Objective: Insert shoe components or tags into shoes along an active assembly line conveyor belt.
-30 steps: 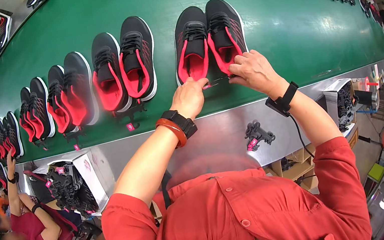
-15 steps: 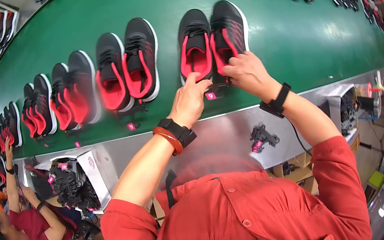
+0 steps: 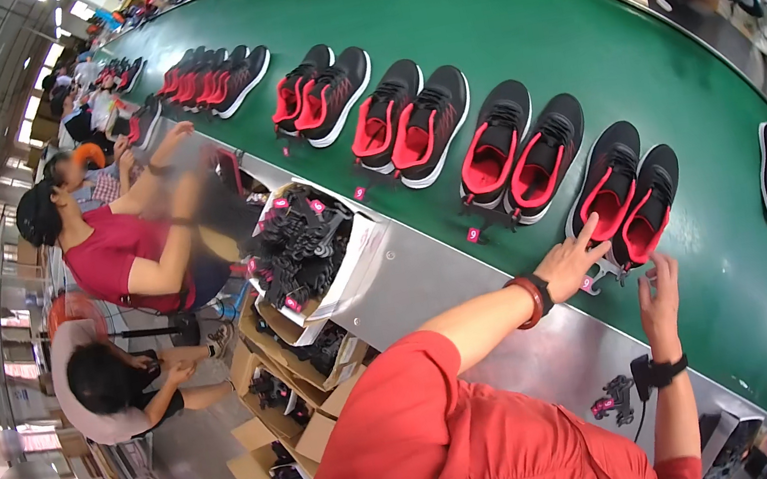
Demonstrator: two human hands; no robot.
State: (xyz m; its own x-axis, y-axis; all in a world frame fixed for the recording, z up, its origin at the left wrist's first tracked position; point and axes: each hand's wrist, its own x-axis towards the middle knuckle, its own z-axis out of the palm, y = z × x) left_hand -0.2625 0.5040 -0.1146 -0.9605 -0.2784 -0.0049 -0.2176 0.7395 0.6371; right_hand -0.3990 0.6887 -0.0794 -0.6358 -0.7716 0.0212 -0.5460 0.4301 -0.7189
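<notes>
A pair of black running shoes with red lining stands on the green table in front of me, toes pointing away. My left hand is at the heel of the pair's left shoe, fingers stretched out and apart. Just beside its fingertips, a small pink tag sits at the heels. My right hand is raised near the heel of the right shoe, its fingers apart and slightly bent, with nothing visible in them. Whether the left fingertips touch the shoe, I cannot tell.
More shoe pairs line the green table to the left. A white box of black plastic hangers stands at its near edge. Loose hangers lie on the metal ledge. A person in a red shirt works at left; others are beyond.
The view has swung left, bringing co-workers and boxes into sight. My right hand has come off the right shoe's heel, and my left fingers have spread out beside the left shoe.
</notes>
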